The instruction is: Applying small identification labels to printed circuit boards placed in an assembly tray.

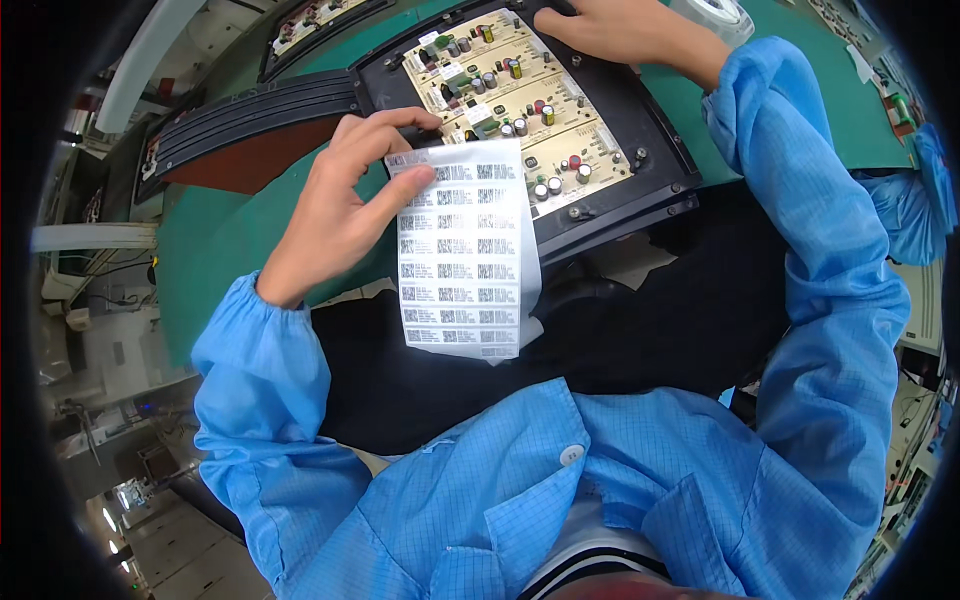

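Note:
My left hand [345, 200] pinches the upper left corner of a label sheet [461, 255] between thumb and fingers. The white sheet carries rows of small printed code stickers and hangs over my lap, covering the near left corner of a black tray [640, 125]. In that tray lies a panel of cream circuit boards [540, 130] with capacitors and other parts on them. At the tray's far right edge is my right hand [610, 25], over the end of the boards; its fingertips are cut off by the top of the picture, so their grip is hidden.
A stack of black trays [260, 125] stands left of the boards on the green mat [230, 225]. Another board-filled tray [320, 30] lies behind it. A roll of white material [715, 15] sits at the far right. Blue cloth [910, 200] hangs at the right edge.

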Available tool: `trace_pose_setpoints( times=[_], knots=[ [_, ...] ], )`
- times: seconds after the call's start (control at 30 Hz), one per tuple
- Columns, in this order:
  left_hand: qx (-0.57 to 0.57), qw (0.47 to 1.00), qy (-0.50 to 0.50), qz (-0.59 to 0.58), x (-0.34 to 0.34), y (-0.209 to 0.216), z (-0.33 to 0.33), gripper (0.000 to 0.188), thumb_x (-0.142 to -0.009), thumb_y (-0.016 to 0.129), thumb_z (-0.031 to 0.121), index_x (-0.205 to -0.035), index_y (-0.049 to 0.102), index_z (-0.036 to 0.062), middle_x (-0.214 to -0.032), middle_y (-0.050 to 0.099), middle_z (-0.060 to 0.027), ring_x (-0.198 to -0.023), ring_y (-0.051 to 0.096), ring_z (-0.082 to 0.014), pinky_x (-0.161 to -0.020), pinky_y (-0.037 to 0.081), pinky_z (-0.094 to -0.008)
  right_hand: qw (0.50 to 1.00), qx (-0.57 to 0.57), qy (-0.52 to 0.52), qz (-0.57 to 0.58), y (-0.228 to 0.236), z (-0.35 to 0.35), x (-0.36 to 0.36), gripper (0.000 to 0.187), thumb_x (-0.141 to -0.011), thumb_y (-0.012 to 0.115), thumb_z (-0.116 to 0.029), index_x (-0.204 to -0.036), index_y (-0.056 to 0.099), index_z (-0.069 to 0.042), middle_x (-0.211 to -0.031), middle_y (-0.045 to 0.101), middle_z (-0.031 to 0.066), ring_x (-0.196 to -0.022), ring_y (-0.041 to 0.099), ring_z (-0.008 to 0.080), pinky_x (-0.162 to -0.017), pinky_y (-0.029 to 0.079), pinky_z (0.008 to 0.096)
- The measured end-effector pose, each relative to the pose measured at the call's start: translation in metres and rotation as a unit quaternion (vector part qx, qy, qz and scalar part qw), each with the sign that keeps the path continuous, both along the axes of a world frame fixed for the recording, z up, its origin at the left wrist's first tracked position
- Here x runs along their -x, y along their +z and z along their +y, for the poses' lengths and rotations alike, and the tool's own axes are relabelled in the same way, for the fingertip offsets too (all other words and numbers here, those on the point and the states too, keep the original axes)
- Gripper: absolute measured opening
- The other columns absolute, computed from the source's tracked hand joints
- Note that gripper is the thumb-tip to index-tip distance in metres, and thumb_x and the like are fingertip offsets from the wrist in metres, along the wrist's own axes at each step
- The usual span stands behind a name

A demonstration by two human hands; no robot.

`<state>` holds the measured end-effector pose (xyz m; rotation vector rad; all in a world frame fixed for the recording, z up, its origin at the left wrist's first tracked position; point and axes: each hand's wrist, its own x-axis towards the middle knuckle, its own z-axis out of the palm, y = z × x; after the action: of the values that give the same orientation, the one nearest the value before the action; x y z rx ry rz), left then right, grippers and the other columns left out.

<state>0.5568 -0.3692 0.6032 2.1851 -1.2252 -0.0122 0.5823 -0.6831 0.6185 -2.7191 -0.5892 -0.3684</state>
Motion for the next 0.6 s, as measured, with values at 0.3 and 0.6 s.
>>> trace_pose_setpoints(
  times=[0.3,0.6],
  knots=[
    [0.165,0.954,0.054,0.243,0.019,0.007,0.006,0.018,-0.096,0.069,0.014,-0.102,0.069,-0.0027,-0.090,0.066,-0.0033,-0.086,0.058,-0.0083,-0.076,0.046,-0.0242,0.950,-0.194,0.228,0.083,-0.011,0.064,0.050,0.032,-0.093,0.071,-0.029,-0.113,0.067,-0.005,-0.091,0.068,0.0085,-0.085,0.067,0.0232,-0.067,0.053,0.0366],
    [0.083,0.962,0.061,0.253,0.050,0.017,0.001,0.026,-0.099,0.067,0.020,-0.096,0.071,-0.0061,-0.080,0.068,-0.0023,-0.073,0.058,-0.0057,-0.063,0.046,-0.0233,0.900,-0.347,0.262,0.010,0.004,0.071,0.071,0.025,-0.091,0.068,-0.026,-0.096,0.072,-0.001,-0.083,0.070,0.0112,-0.076,0.067,0.0248,-0.073,0.055,0.0369]
  ],
)
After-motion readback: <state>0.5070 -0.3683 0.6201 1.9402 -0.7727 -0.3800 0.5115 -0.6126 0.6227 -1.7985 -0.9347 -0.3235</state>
